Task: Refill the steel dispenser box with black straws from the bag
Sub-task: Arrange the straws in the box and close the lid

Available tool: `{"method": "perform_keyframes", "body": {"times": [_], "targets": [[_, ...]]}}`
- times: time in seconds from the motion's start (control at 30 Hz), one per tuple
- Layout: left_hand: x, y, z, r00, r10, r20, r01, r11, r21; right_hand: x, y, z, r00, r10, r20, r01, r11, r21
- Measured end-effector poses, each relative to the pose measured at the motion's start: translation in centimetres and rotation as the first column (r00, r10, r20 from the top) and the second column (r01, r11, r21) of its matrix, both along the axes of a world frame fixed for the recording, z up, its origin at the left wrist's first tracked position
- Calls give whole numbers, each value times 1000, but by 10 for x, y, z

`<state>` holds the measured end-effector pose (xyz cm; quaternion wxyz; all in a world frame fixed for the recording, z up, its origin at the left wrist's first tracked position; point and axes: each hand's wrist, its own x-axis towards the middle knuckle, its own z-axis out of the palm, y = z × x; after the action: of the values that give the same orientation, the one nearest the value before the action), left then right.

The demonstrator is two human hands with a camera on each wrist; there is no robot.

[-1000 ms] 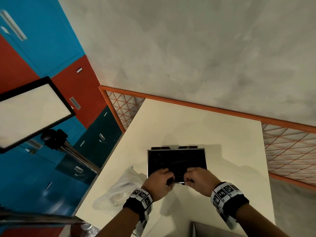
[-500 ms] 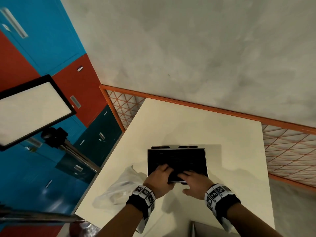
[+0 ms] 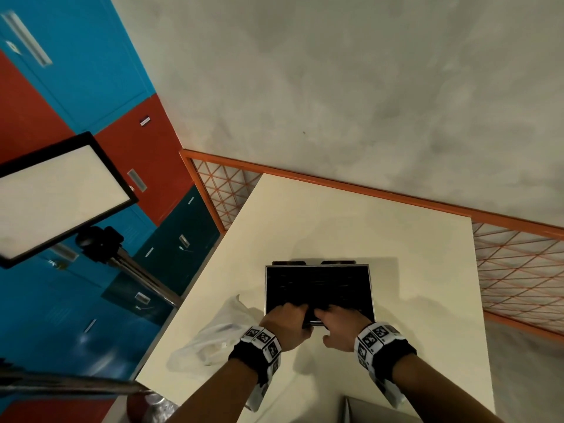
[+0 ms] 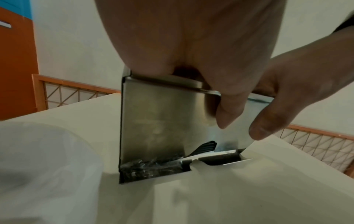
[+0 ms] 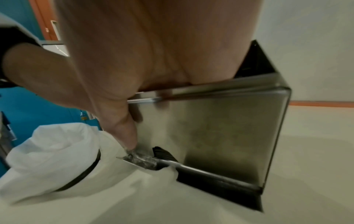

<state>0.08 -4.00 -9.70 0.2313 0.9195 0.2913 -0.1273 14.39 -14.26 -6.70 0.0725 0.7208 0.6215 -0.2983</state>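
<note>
Both hands reach over steel dispenser box near rim, left hand and right hand fingers spread onto black straws lying crosswise, bag left on worktop.

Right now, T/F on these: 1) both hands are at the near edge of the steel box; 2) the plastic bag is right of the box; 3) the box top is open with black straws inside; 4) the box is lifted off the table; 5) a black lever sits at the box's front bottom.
1) True. The left hand and right hand both reach over the near rim of the steel box.
2) False. The plastic bag lies left of the box.
3) True. Black straws fill the open top.
4) False. The box stands on the table.
5) True. The black lever shows above the bottom slot.
</note>
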Motion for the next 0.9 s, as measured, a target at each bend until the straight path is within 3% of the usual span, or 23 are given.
{"method": "perform_keyframes", "body": {"times": [0.23,0.33,0.57,0.73,0.9], "targets": [[-1,-4,3,999,34,9,-34,999,-19,11,-9,-1,973,-181,-146,198,973,116],[0,-4,7,998,55,-5,-55,997,-48,13,-10,-2,969,-156,-191,174,982,79],[2,-6,15,995,97,6,-96,990,-107,10,-6,-2,994,-55,-92,53,998,-22],[6,-2,17,996,89,7,-88,992,-91,12,-7,-1,979,-123,-164,147,979,145],[7,-2,19,996,82,34,-79,995,-66,13,-4,1,955,-229,-187,252,961,112]]}}
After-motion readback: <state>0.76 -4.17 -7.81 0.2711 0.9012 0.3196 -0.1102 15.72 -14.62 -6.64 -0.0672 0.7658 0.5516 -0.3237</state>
